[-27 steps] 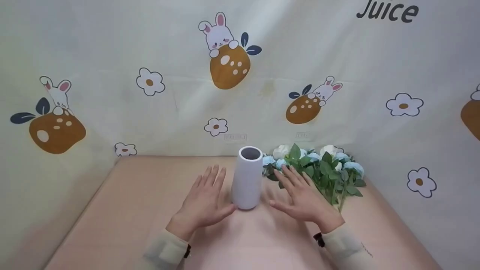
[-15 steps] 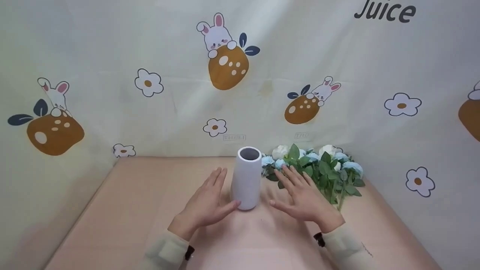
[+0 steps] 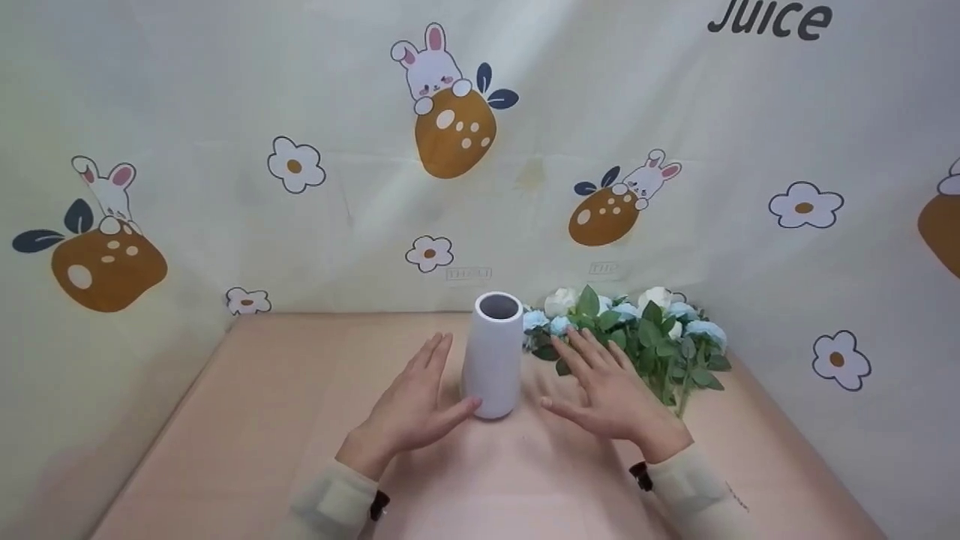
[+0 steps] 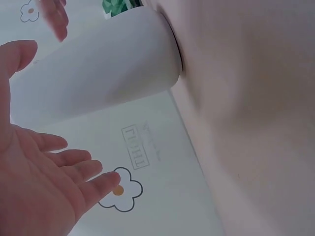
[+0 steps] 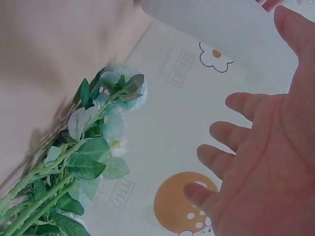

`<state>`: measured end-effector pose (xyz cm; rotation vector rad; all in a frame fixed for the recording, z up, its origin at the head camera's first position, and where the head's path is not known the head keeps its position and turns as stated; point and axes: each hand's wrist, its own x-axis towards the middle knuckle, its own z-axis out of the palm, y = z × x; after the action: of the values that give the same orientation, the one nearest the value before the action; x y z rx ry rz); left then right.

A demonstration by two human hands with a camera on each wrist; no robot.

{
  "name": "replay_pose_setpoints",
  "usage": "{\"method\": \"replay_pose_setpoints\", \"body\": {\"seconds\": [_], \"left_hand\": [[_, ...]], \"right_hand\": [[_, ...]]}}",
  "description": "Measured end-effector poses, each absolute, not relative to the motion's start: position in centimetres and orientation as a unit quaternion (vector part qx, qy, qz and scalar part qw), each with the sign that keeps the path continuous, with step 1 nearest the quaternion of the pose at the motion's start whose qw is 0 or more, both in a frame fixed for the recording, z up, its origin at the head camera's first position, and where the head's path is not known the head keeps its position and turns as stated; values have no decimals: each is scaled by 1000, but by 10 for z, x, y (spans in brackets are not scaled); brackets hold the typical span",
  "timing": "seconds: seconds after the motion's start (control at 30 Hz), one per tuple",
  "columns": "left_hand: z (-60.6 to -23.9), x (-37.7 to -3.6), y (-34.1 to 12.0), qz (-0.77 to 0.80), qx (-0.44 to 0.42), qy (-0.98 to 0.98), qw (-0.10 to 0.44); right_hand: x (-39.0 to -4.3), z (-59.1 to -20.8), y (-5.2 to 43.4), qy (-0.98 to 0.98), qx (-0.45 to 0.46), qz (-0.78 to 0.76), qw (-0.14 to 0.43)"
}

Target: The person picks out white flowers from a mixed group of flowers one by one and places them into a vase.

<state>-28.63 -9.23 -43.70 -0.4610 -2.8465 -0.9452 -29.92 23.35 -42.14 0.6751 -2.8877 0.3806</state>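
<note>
A tall white vase (image 3: 494, 356) stands upright and empty in the middle of the pink table (image 3: 262, 420). My left hand (image 3: 415, 401) hovers just left of it with straight fingers, the thumb close to the vase's base. My right hand (image 3: 606, 390) is spread open to the vase's right, apart from it, in front of a bunch of blue and white artificial flowers (image 3: 645, 337) lying on the table. The left wrist view shows the vase (image 4: 98, 78) beside my open palm (image 4: 34, 187). The right wrist view shows the flowers (image 5: 83, 162) and my open palm (image 5: 266, 162).
A cream cloth backdrop (image 3: 480, 150) printed with rabbits, oranges and daisies closes off the table at the back and both sides. The flowers lie against the back right corner. Bare table surface lies to the left and in front of my hands.
Both hands have stayed nearly still beside the vase. The left hand has turned slightly edge-on, its thumb nearer the vase's base.
</note>
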Motion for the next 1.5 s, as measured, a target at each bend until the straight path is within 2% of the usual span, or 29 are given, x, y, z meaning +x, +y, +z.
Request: {"method": "replay_pose_setpoints", "body": {"seconds": [0.53, 0.87, 1.17, 1.5], "left_hand": [[-447, -308, -67, -486, -124, -864, 51], [-452, -321, -49, -543, -129, -827, 61], [-456, -325, -45, -561, -126, -816, 65], [-456, -325, -46, -561, -118, -818, 58]], "right_hand": [[-304, -416, 251, -964, 186, 159, 101], [-305, -411, 258, -968, 167, 153, 104], [-314, -409, 277, -973, 138, 162, 87], [-329, -412, 318, -984, 11, 177, 27]]}}
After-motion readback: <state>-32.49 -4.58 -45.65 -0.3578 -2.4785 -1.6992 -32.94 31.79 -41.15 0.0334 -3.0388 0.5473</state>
